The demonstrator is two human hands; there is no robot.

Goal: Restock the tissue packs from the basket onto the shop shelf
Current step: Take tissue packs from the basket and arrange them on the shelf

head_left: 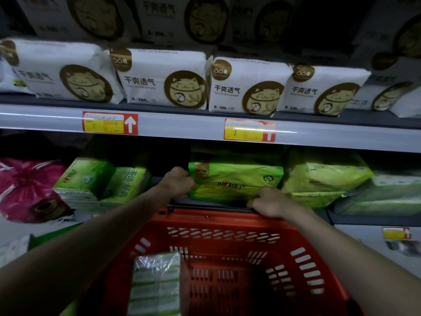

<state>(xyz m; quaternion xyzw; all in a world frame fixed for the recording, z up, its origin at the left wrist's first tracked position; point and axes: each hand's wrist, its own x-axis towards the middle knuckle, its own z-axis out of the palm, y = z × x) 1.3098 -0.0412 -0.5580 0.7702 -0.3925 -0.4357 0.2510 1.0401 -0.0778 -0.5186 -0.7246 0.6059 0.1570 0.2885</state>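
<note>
1. Tissue pack [234,181], bright green with red lettering, sits at the front of the lower shelf [364,219]. Its long face is turned toward me, and it is just above the far rim of the basket.
2. My left grip [180,183] is closed on the pack's left end, with the fingers curled round it and the knuckles facing me.
3. My right grip [271,202] is closed on the pack's lower right edge, with the fingers curled onto the wrapper.
4. Both of my bare forearms reach forward over a red plastic basket [227,222] with slotted walls. It stands just in front of the shelf.
5. Inside the basket, near its left wall, lies a second pack [157,283] in clear wrap with green stripes.
6. Left of the held pack, across a dark gap, stand pale green packs [100,183].
7. Just beside the held pack on the right, more green packs [323,179] lie stacked and tilted.
8. At the far left of the lower shelf lies a pink pack [27,188].
9. On the upper shelf [182,127] a row of white packs [164,78] stands side by side, each printed with a gold cat.
10. The upper shelf's front rail carries two red and yellow price tags [110,123], one to the left and one nearer the middle.
</note>
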